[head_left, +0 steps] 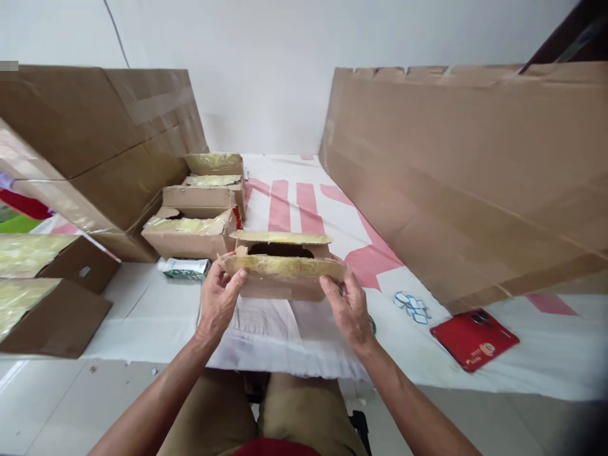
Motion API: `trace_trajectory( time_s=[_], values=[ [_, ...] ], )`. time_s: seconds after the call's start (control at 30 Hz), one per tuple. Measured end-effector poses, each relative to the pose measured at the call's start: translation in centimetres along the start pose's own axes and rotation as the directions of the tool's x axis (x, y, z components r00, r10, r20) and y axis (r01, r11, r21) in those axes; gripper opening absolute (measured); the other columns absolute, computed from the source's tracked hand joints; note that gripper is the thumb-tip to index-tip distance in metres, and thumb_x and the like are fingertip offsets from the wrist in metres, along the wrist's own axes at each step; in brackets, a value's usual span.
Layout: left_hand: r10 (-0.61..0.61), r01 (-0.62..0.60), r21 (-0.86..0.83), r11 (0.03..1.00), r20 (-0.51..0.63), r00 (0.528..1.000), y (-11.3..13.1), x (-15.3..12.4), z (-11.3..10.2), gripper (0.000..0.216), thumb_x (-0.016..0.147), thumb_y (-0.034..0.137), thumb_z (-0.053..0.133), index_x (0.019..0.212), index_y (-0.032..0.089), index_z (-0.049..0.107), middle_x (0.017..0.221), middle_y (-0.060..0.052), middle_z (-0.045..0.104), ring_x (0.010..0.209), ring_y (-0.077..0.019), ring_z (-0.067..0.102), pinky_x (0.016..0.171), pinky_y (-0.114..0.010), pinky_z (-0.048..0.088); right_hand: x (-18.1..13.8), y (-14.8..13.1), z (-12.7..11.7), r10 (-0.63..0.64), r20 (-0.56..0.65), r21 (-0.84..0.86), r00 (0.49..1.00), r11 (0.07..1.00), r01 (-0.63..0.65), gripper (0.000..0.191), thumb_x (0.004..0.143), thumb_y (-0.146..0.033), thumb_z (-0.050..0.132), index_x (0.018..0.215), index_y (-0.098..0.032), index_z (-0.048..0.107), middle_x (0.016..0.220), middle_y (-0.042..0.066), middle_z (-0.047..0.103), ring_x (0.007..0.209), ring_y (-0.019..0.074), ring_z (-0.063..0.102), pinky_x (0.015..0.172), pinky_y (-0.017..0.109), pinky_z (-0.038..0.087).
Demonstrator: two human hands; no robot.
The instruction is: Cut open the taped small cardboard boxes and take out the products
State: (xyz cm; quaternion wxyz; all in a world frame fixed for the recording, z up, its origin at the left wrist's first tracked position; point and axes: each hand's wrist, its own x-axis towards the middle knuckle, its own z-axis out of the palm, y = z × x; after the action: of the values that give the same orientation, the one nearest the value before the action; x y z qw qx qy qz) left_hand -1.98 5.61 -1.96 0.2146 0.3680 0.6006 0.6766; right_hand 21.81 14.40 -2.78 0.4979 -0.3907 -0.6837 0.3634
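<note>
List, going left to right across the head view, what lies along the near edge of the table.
Two side boxes → green packet → left hand → small box → right hand → blue tags → red phone.

Small cardboard boxes: six in view — one box [285, 266] held at centre, three [190, 231] in a row behind it, two [47, 291] at the left edge. Large flat cartons: two — one [95, 139] at left, one [465, 177] at right. Red packet [474, 339]: one. Green-and-white packet [184, 268]: one. Hands: two — left grip [218, 301], right grip [349, 307].
</note>
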Motion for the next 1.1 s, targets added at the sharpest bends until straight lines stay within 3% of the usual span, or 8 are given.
trace_trajectory(
  time_s=[0.2,0.37,0.47,0.6,0.7,0.8,0.9,1.1],
  values=[
    [0.012,-0.001,0.050,0.999,-0.232,0.973,0.7,-5.8,-9.3,0.063,0.079,0.053,0.082,0.130,0.020,0.066,0.138,-0.013,0.068,0.129,-0.0329,0.063,0.109,-0.044,0.052,-3.9,-3.8,4.1,-0.167,0.200,0.130,0.966,0.981,0.142,0.025,0.097,-0.044,0.069,0.113,-0.027,0.078,0.156,0.009,0.054,0.140,0.0308,0.056,0.116,0.047,0.049],
    [-0.080,0.090,-0.001,0.996,-0.458,0.885,0.0,-7.6,-15.4,0.061,0.073,0.053,0.084,0.122,0.021,0.068,0.129,-0.010,0.071,0.127,-0.0326,0.064,0.113,-0.047,0.048,-5.1,-5.6,9.5,-0.095,0.445,0.249,0.890,0.968,-0.022,0.032,0.101,-0.050,0.062,0.114,-0.029,0.082,0.164,0.007,0.045,0.146,0.0311,0.052,0.124,0.049,0.042],
    [-0.124,0.161,0.041,0.986,-0.465,0.876,0.2,-7.2,-16.3,0.049,0.076,0.057,0.080,0.108,0.021,0.070,0.123,-0.009,0.073,0.123,-0.0311,0.065,0.113,-0.047,0.047,-4.5,-5.7,10.9,-0.037,0.435,0.221,0.899,0.973,-0.067,0.034,0.100,-0.053,0.062,0.117,-0.031,0.082,0.164,0.006,0.046,0.150,0.0323,0.046,0.127,0.051,0.036],
    [-0.055,0.120,0.115,0.986,-0.455,0.889,1.0,-5.6,-15.9,0.045,0.076,0.059,0.080,0.096,0.020,0.070,0.117,-0.008,0.074,0.118,-0.0288,0.065,0.110,-0.042,0.046,-2.8,-5.9,10.8,-0.008,0.458,0.121,0.889,0.991,-0.054,0.034,0.097,-0.050,0.063,0.115,-0.029,0.082,0.160,0.007,0.052,0.149,0.0328,0.047,0.127,0.052,0.035],
    [-0.069,0.177,0.208,0.962,-0.440,0.895,1.2,-4.3,-15.2,0.045,0.075,0.060,0.079,0.090,0.018,0.071,0.107,-0.007,0.073,0.104,-0.0260,0.067,0.095,-0.037,0.051,-1.8,-6.2,10.8,-0.004,0.418,0.069,0.908,0.997,-0.027,0.037,0.091,-0.047,0.068,0.120,-0.025,0.075,0.148,0.010,0.061,0.141,0.0318,0.055,0.121,0.051,0.041],
    [-0.097,0.226,0.227,0.947,-0.470,0.877,1.0,-3.4,-14.7,0.052,0.071,0.059,0.081,0.101,0.019,0.068,0.100,-0.005,0.071,0.091,-0.0232,0.066,0.078,-0.034,0.051,-1.5,-6.1,11.3,0.057,0.337,0.003,0.940,0.998,-0.062,0.045,0.086,-0.044,0.071,0.126,-0.024,0.065,0.133,0.010,0.070,0.124,0.0309,0.064,0.107,0.051,0.051],
    [-0.070,0.184,0.211,0.960,-0.455,0.888,1.1,-3.3,-14.5,0.065,0.073,0.061,0.078,0.119,0.020,0.063,0.118,-0.009,0.070,0.106,-0.0268,0.067,0.086,-0.037,0.054,-1.6,-5.7,11.7,0.107,0.328,0.031,0.938,0.992,-0.124,0.058,0.087,-0.046,0.070,0.139,-0.025,0.055,0.136,0.011,0.069,0.123,0.0301,0.065,0.101,0.049,0.055],
    [-0.209,0.303,0.340,0.890,-0.286,0.935,1.5,-5.4,-17.4,0.078,0.069,0.077,0.072,0.121,0.019,0.065,0.123,-0.015,0.072,0.113,-0.0369,0.068,0.084,-0.046,0.060,-3.3,-5.3,11.5,0.122,0.561,0.148,0.819,0.958,-0.244,0.054,0.097,-0.050,0.061,0.146,-0.028,0.052,0.144,0.009,0.066,0.130,0.0290,0.065,0.107,0.047,0.056]
  ],
)
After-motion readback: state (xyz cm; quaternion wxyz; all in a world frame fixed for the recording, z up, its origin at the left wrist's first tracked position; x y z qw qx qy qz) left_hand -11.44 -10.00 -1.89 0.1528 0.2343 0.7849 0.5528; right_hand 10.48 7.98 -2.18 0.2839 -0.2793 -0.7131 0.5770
